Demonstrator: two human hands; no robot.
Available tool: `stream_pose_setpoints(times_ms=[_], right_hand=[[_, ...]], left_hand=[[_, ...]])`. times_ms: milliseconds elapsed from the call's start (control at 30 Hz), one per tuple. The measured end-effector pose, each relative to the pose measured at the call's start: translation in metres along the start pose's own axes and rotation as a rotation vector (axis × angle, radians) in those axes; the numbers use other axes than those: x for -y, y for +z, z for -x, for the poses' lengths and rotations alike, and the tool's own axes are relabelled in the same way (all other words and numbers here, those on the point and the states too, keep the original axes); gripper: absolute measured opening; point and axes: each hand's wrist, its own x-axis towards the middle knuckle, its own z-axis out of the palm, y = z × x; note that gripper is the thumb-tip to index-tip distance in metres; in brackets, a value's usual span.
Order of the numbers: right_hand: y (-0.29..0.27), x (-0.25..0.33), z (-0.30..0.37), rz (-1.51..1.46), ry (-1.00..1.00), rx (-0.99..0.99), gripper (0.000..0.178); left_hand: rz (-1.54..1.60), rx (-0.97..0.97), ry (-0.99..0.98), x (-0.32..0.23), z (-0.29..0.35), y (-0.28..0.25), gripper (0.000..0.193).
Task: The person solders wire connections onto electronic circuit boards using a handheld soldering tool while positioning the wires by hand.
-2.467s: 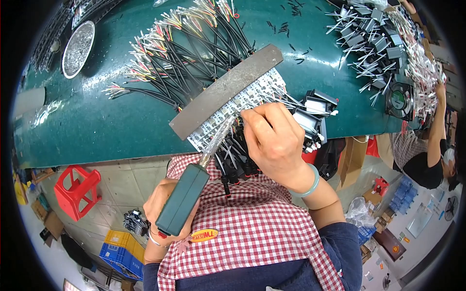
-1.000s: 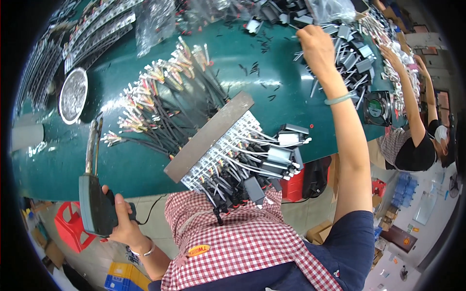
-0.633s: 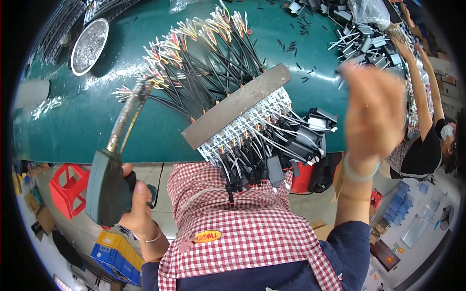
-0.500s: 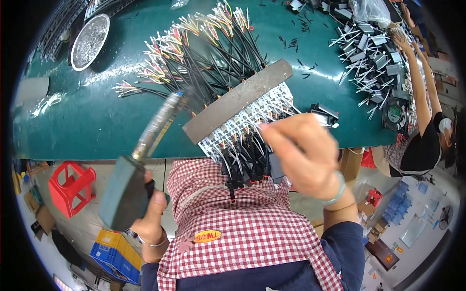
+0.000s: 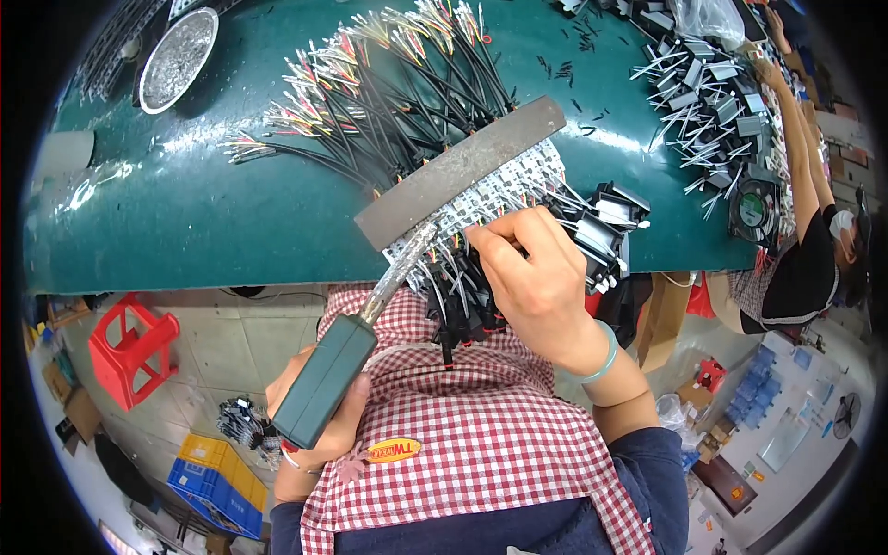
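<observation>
In my left hand (image 5: 349, 418) is a soldering gun (image 5: 324, 381) with a dark green body; its silvery metal tip rests at the left end of a row of small white circuit boards (image 5: 507, 188). My right hand (image 5: 539, 282) is closed in a pinch on a thin wire at the boards' near edge, the wire mostly hidden by the fingertips. A flat grey metal bar (image 5: 462, 173) lies across the boards' far side. Black cables (image 5: 370, 120) with stripped, coloured ends fan out beyond it. Short black leads with plugs (image 5: 450, 319) hang off the near edge.
A round metal dish (image 5: 178, 61) sits at the far left. Black housings with white wires (image 5: 717, 120) are heaped at the right, beside a small fan (image 5: 754, 208). More black housings (image 5: 610, 227) lie right of the boards. Another person (image 5: 791, 268) works at far right.
The soldering gun has swung right and its tip has come down onto the boards. My right hand has moved slightly left along the near edge, still pinching.
</observation>
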Motion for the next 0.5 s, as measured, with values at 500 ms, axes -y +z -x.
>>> stream_pose_setpoints(times_ms=[500], right_hand=[[0.002,0.000,-0.001,0.017,-0.014,0.015,0.026]], left_hand=[[0.045,0.031,0.088,-0.018,-0.022,0.001,0.023]])
